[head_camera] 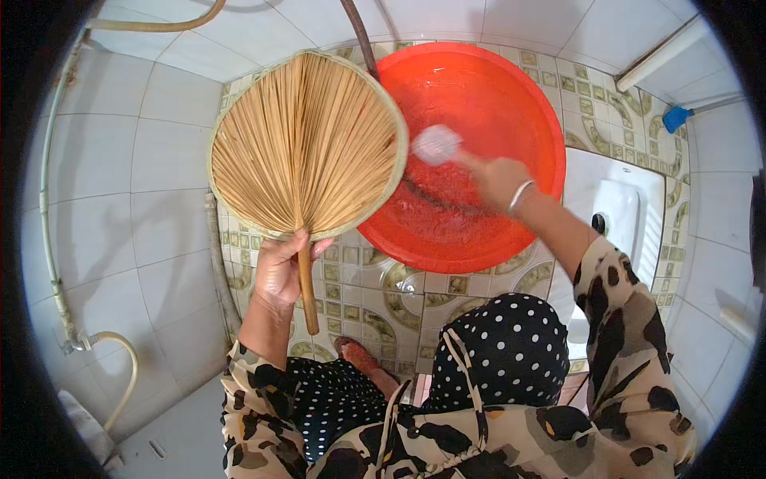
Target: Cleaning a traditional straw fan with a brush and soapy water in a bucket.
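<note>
A round palm-leaf hand fan (305,141) with a pale bound rim and a wooden handle faces up at the left. My left hand (283,266) grips it where the handle meets the leaf. In my right hand (499,182), blurred by motion, is a brush (438,145) with a whitish head and a light handle. The brush is over a large red plastic basin (467,260) holding water, beside the fan's right edge. Whether its head touches the water or the fan I cannot tell. The fan overlaps the basin's left side in view.
A white squat toilet (616,179) is set in the patterned tile floor (395,311) to the right. A brown hose (361,36) runs down behind the basin. Pipes (48,227) line the left wall. A blue brush head (676,120) is near the right wall.
</note>
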A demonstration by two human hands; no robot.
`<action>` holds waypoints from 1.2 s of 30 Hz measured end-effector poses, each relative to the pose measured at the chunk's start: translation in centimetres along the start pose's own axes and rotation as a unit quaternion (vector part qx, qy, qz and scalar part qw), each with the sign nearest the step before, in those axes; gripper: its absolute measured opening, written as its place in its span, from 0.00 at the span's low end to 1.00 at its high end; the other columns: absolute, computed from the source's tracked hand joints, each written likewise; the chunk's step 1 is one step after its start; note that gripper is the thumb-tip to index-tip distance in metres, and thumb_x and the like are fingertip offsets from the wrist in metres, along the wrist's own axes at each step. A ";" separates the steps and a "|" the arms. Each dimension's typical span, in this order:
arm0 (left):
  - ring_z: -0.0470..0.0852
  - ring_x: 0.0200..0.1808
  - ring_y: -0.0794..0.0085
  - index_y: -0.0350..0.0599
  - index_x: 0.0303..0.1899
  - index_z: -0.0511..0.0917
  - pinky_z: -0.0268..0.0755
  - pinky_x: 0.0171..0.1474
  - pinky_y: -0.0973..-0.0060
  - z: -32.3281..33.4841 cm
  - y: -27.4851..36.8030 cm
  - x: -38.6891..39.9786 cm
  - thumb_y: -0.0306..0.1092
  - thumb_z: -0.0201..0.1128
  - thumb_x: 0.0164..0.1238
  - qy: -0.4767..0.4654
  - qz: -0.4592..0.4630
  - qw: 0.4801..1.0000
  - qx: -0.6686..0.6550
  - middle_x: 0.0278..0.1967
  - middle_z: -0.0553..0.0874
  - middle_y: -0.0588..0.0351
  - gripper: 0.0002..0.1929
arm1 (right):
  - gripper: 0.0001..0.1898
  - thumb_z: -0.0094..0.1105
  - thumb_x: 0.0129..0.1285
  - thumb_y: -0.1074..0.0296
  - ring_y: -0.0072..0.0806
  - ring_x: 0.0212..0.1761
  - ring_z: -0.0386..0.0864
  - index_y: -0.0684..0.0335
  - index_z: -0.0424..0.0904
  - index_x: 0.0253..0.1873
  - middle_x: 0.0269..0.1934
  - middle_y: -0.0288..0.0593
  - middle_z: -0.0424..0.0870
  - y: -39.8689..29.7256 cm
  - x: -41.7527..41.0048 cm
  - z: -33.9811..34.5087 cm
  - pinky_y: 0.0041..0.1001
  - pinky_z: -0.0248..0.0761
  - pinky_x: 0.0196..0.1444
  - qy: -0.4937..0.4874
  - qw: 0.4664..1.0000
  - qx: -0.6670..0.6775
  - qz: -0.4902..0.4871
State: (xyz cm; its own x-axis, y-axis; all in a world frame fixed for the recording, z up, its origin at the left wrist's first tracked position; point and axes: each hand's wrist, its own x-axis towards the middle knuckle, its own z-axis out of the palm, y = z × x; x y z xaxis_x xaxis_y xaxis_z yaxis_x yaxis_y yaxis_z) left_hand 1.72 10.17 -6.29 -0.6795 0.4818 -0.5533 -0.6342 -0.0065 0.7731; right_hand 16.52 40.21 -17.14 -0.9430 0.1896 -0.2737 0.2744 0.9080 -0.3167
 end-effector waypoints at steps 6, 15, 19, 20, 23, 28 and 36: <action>0.80 0.45 0.63 0.30 0.50 0.70 0.78 0.47 0.63 -0.2 0.0 -0.1 0.21 0.59 0.58 0.007 -0.009 0.997 0.074 0.45 0.79 0.48 0.17 | 0.19 0.45 0.60 0.71 0.48 0.41 0.79 0.51 0.72 0.57 0.43 0.54 0.80 4.4 0.5 3.2 0.38 0.73 0.44 0.060 0.980 0.159 0.101; 0.78 0.49 0.57 0.26 0.52 0.67 0.77 0.49 0.61 1.1 1.0 -1.3 0.23 0.62 0.56 -0.036 -0.044 0.998 0.011 0.50 0.76 0.42 0.22 | 0.22 0.44 0.63 0.69 0.47 0.30 0.80 0.38 0.65 0.60 0.28 0.55 0.79 -5.8 2.6 -3.7 0.43 0.75 0.30 0.055 0.987 0.138 -0.065; 0.78 0.49 0.57 0.28 0.55 0.64 0.78 0.48 0.63 -1.6 2.5 -2.9 0.22 0.62 0.54 0.001 -0.073 0.997 -0.006 0.51 0.75 0.42 0.26 | 0.25 0.44 0.59 0.71 0.46 0.28 0.80 0.40 0.63 0.61 0.27 0.54 0.79 -9.4 0.8 -5.2 0.44 0.73 0.29 0.016 0.971 0.170 -0.167; 0.78 0.49 0.57 0.30 0.56 0.64 0.78 0.48 0.63 -1.7 2.2 -2.4 0.23 0.63 0.54 -0.019 -0.065 0.998 -0.014 0.51 0.75 0.43 0.27 | 0.28 0.44 0.57 0.72 0.46 0.28 0.79 0.40 0.59 0.64 0.26 0.53 0.79 -10.2 -0.2 -4.1 0.44 0.73 0.29 0.065 0.949 0.210 -0.228; 0.77 0.50 0.57 0.34 0.57 0.64 0.78 0.48 0.63 -3.0 2.7 -2.5 0.24 0.64 0.54 -0.026 -0.050 0.998 -0.008 0.51 0.75 0.46 0.28 | 0.27 0.44 0.58 0.71 0.46 0.29 0.80 0.41 0.59 0.64 0.27 0.52 0.79 -7.4 1.9 -2.7 0.44 0.73 0.30 0.026 0.985 0.094 -0.142; 0.78 0.49 0.58 0.33 0.56 0.65 0.78 0.48 0.64 -5.2 5.2 -4.3 0.23 0.62 0.55 -0.018 -0.008 1.000 0.024 0.50 0.76 0.45 0.25 | 0.23 0.44 0.58 0.74 0.50 0.37 0.79 0.48 0.68 0.59 0.40 0.56 0.80 2.6 3.9 0.5 0.43 0.72 0.40 0.088 0.988 0.111 -0.062; 0.80 0.45 0.59 0.25 0.50 0.68 0.79 0.48 0.65 -5.5 3.0 -0.9 0.23 0.61 0.56 0.039 0.016 0.998 0.037 0.47 0.76 0.42 0.20 | 0.22 0.42 0.62 0.72 0.45 0.47 0.78 0.45 0.68 0.60 0.52 0.51 0.76 -10.4 3.2 -2.3 0.34 0.71 0.52 0.090 0.903 0.351 -0.230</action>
State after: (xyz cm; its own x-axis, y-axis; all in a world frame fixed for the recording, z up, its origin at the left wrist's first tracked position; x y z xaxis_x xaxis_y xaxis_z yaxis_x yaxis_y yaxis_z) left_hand -1.55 4.86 -5.19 -0.7270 0.4136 -0.5482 -0.5847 0.0458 0.8100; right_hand 10.26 32.23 -12.61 -0.9856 -0.0326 0.1662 -0.1625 0.4571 -0.8744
